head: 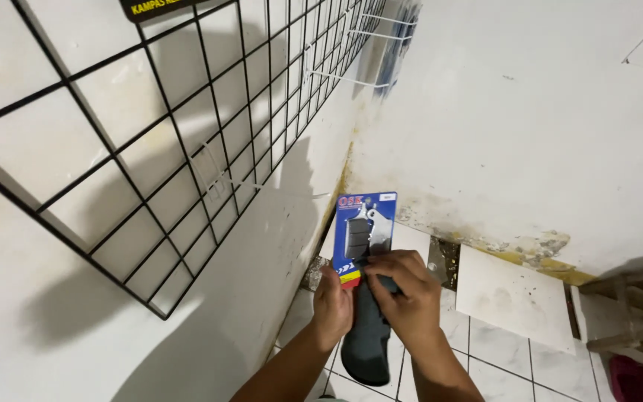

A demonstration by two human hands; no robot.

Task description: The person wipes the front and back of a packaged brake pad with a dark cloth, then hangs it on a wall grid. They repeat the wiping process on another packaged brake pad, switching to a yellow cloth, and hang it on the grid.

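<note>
A blue carded pack (365, 231) is being held upright in front of the wall corner, low over the tiled floor (500, 350). It is being gripped at its bottom edge by both hands, the left hand (332, 304) and right hand (407, 294) clamped close together. A black wire grid (187, 141) is hanging on the wall to the left.

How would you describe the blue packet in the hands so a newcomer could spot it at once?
Start at the black wire grid on the white wall, then drop to the room corner. There the left hand and right hand hold a blue carded packet upright. It is the only bright blue thing, with grey parts under clear plastic and a dark bag hanging below.
</note>
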